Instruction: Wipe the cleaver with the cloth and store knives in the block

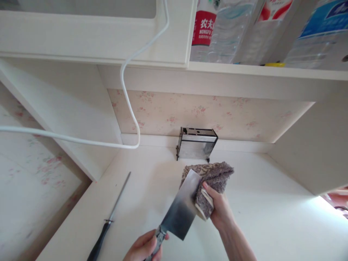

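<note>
Looking down through the head view, we find the left hand (145, 246) at the near side of the bench (152, 181), cut off by the lower border, its fingers closed around the grey handle of a cleaver (178, 215); the handle's end is out of sight. The blade is held over the middle of the bench, pointing toward the back edge, and a brown cloth (219, 177) covers part of its right side. The right hand (219, 212) pinches that folded cloth, thumb on top; its other fingers are hidden, so we cannot tell how they sit. Near the bench's left edge we see a sharpening steel (102, 238), its black handle cut off below. At the back edge stands a metal block (196, 148). A white cable (81, 140) crosses the upper left, and bottles (228, 32) on the shelf (299, 74) above are cut off at the top.
</note>
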`<action>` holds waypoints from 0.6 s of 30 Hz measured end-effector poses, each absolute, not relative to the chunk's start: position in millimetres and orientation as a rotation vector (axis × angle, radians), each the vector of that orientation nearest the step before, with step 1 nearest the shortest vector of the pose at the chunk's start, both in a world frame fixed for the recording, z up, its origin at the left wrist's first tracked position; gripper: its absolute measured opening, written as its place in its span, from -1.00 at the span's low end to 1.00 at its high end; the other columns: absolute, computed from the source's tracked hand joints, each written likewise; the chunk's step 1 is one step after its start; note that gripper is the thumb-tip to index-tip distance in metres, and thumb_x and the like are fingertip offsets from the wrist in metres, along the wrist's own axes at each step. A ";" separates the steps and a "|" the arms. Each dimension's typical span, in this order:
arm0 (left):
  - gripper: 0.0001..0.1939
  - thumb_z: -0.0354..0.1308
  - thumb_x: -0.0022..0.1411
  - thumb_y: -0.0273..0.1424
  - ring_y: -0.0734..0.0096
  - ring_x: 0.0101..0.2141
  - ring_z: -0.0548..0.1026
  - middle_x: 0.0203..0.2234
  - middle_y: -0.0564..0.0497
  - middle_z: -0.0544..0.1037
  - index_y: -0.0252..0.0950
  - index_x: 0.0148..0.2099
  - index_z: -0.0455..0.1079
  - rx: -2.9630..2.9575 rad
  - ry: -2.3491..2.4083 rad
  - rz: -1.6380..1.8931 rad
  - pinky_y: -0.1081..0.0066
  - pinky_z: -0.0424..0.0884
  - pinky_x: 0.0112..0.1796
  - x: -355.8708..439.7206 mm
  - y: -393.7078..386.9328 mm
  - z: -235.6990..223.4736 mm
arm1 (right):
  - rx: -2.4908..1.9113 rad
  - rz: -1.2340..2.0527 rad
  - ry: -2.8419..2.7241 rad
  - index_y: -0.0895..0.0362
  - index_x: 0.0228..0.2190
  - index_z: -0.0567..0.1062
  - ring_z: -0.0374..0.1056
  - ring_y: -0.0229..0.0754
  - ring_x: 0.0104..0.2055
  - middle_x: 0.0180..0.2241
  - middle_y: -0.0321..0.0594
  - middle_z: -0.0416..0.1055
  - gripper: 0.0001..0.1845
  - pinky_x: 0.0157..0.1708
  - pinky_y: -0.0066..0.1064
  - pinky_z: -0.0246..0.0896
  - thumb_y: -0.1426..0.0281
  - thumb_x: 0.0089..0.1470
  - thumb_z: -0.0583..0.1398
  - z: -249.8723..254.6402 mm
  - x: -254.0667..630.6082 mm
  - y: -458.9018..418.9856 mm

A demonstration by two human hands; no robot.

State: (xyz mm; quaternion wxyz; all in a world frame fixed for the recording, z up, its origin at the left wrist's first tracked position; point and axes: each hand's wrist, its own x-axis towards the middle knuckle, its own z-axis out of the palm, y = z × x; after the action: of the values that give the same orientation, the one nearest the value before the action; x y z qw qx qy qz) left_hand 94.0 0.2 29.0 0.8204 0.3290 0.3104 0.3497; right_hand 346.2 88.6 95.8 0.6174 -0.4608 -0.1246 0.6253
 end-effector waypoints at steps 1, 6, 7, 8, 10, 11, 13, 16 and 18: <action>-0.51 0.19 0.07 0.00 0.72 -0.68 0.06 -0.64 0.12 0.25 -0.31 -0.13 0.45 0.691 0.661 0.750 0.60 -0.13 -0.63 91.5 -1.4 29.3 | -1.052 1.384 -0.272 0.19 -0.27 0.50 0.49 -0.11 -0.43 -0.36 -0.19 0.56 -0.57 -0.39 -0.30 0.46 0.40 -0.26 0.43 96.2 351.6 94.0; -0.64 0.26 0.08 -0.17 0.80 -0.72 0.08 -0.55 0.09 0.36 -0.27 -0.13 0.44 0.535 0.690 0.882 0.64 -0.13 -0.68 74.4 -10.1 39.1 | -0.974 1.262 -0.318 0.12 -0.25 0.53 0.49 -0.11 -0.29 -0.28 -0.25 0.56 -0.59 -0.25 -0.32 0.44 0.35 -0.23 0.41 89.0 388.2 94.5; -0.66 0.25 0.10 -0.20 0.81 -0.74 0.07 -0.53 0.10 0.37 -0.25 -0.11 0.43 0.488 0.679 0.925 0.64 -0.12 -0.70 71.6 -10.9 42.9 | -0.965 1.324 -0.306 0.11 -0.28 0.55 0.49 -0.10 -0.30 -0.30 -0.24 0.56 -0.61 -0.23 -0.28 0.44 0.33 -0.25 0.41 85.0 394.9 88.5; -0.68 0.23 0.12 -0.21 0.81 -0.75 0.06 -0.51 0.12 0.36 -0.24 -0.10 0.42 0.440 0.657 0.973 0.64 -0.10 -0.72 69.9 -10.8 46.9 | -0.953 1.388 -0.282 0.10 -0.33 0.56 0.49 -0.08 -0.32 -0.33 -0.24 0.57 -0.64 -0.22 -0.23 0.43 0.31 -0.28 0.41 80.2 399.8 81.2; -0.72 0.18 0.17 -0.22 0.82 -0.77 0.01 -0.52 0.15 0.32 -0.24 -0.10 0.42 0.354 0.577 1.066 0.64 -0.06 -0.74 70.4 -8.0 54.4 | -0.917 1.482 -0.245 0.07 -0.45 0.58 0.49 -0.06 -0.39 -0.42 -0.25 0.57 -0.72 -0.22 -0.14 0.41 0.29 -0.33 0.40 69.0 402.1 64.7; -0.73 0.15 0.19 -0.22 0.82 -0.77 -0.01 -0.53 0.16 0.30 -0.25 -0.11 0.42 0.322 0.531 1.104 0.64 -0.05 -0.74 72.9 -5.4 57.3 | -0.896 1.518 -0.251 0.06 -0.50 0.58 0.48 -0.05 -0.42 -0.47 -0.26 0.57 -0.76 -0.21 -0.11 0.40 0.29 -0.34 0.40 63.1 398.9 56.6; -0.73 0.10 0.23 -0.24 0.81 -0.77 -0.04 -0.54 0.17 0.28 -0.27 -0.10 0.42 0.291 0.438 1.152 0.65 -0.03 -0.75 82.7 1.1 61.2 | -0.838 1.611 -0.304 0.06 -0.57 0.58 0.48 -0.02 -0.44 -0.54 -0.25 0.55 -0.84 -0.20 -0.08 0.38 0.30 -0.34 0.39 52.0 383.8 42.3; -0.71 0.09 0.24 -0.23 0.80 -0.78 -0.05 -0.56 0.18 0.29 -0.27 -0.08 0.42 0.281 0.322 1.162 0.65 0.00 -0.76 107.3 9.6 62.1 | -0.756 1.752 -0.372 0.09 -0.62 0.58 0.48 0.06 -0.41 -0.58 -0.18 0.53 -0.83 -0.22 -0.08 0.37 0.29 -0.36 0.40 41.3 347.6 27.8; -0.69 0.08 0.23 -0.17 0.79 -0.80 -0.07 -0.60 0.19 0.29 -0.27 -0.11 0.44 0.267 0.264 1.129 0.65 -0.01 -0.79 126.5 11.7 60.3 | -0.705 1.831 -0.391 0.12 -0.63 0.57 0.47 0.10 -0.37 -0.56 -0.13 0.53 -0.78 -0.25 -0.10 0.37 0.29 -0.42 0.43 40.9 322.6 23.3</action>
State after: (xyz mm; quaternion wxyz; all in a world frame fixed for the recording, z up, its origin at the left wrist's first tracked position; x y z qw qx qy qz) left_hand 126.5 11.7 60.3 0.8282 0.1256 0.1242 0.5319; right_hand 322.6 23.3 40.9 0.5402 -0.2966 -0.1645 0.7702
